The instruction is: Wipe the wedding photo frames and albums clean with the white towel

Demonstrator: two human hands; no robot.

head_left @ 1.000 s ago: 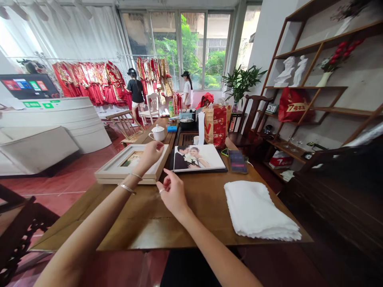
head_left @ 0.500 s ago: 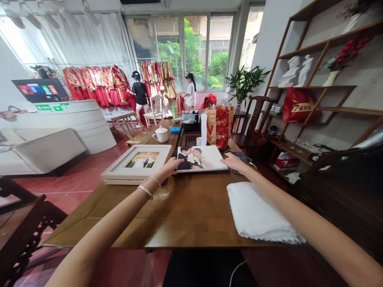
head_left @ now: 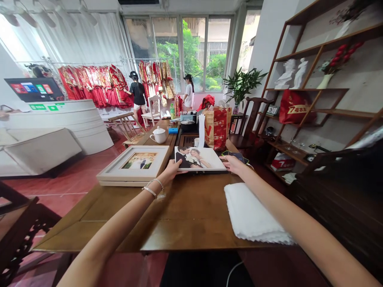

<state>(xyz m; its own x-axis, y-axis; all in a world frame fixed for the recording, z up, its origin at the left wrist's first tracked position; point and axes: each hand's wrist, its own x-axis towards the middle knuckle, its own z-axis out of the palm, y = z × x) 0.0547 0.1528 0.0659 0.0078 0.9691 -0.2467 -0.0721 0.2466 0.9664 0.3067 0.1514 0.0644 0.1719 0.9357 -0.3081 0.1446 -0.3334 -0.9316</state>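
A white-edged wedding photo album [head_left: 200, 158], its cover printed with a couple, is held level between my hands, just above a dark flat thing on the table. My left hand [head_left: 173, 169] grips its left edge, thumb on top and fingers beneath. At the right edge, my right hand [head_left: 233, 164] is closed on the near corner; its fingertips are partly hidden. A white picture frame [head_left: 104, 175] with a photo in it lies left of my left hand, on a second pale frame or box. Below my right forearm is a folded white cloth [head_left: 254, 215].
Behind the album stand a red and tan paper bag [head_left: 217, 129], a white lidded cup [head_left: 158, 135] and a small blue box [head_left: 172, 130]. A phone [head_left: 237, 156] with a cable lies near my right hand. Two people work at red garments [head_left: 92, 85] by the window.
The album has risen slightly at its near edge, off the dark thing under it. My left fingers have slid further beneath it. The view has shifted slightly.
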